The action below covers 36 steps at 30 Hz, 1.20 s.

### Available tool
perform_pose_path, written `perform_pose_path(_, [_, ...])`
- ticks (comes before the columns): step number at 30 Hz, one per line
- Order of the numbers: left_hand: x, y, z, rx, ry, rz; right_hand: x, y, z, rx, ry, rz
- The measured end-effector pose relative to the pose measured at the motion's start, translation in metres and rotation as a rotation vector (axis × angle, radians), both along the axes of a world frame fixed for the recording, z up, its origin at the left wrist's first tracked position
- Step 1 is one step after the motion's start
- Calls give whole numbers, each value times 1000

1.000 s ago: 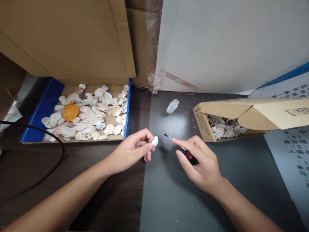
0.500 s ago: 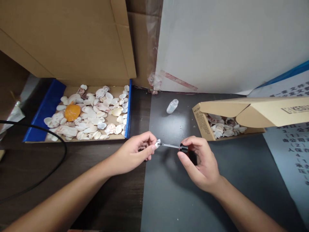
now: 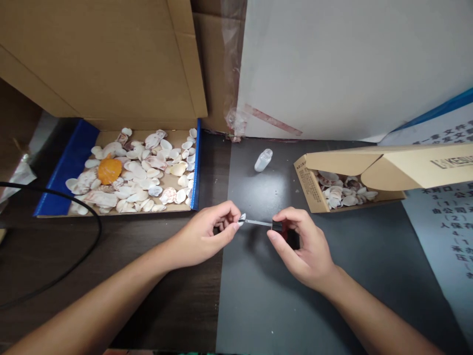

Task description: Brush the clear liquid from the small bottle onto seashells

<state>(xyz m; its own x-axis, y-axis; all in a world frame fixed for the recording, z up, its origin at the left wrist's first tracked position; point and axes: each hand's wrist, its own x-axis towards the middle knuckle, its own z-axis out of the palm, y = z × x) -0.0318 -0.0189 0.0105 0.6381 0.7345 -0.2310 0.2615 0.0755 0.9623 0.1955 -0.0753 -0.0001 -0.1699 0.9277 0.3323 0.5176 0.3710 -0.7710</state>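
Between the thumb and fingertips of my left hand [image 3: 210, 231] is a small white seashell [image 3: 242, 217], mostly covered by the fingers. My right hand [image 3: 303, 246] pinches the black cap of a brush applicator [image 3: 258, 223]. Its pale stem points left, and the dark tip meets the shell. Beyond the hands, a small clear glass bottle [image 3: 263, 160] stands uncapped on the dark grey mat [image 3: 254, 305], with whitish contents.
At the left, a blue-edged cardboard box [image 3: 196, 167] holds many shells, one of them orange [image 3: 110, 170]. A smaller cardboard box [image 3: 308, 185] with shells stands at the right. A black cable [image 3: 96, 236] loops over the left side. A white panel [image 3: 314, 69] rises behind.
My right hand has shifted slightly left with the applicator, so its tip lies further over the shell. My left hand has barely moved.
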Motion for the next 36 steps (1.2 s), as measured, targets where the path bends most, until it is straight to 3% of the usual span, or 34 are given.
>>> perform_pose_path(4, [0,0,1,4,9,-11,0,1,1,27,-31,-63])
perform_pose_path(9, [0,0,4,10,14,-14,1,0,-1,6,23,6])
perform_pose_path(15, [1,0,4,17,19,-19,0,1,-1,30,7,-44])
perform_pose_path(36, [0,0,2,38,4,-31,2,0,-2,-10,46,45])
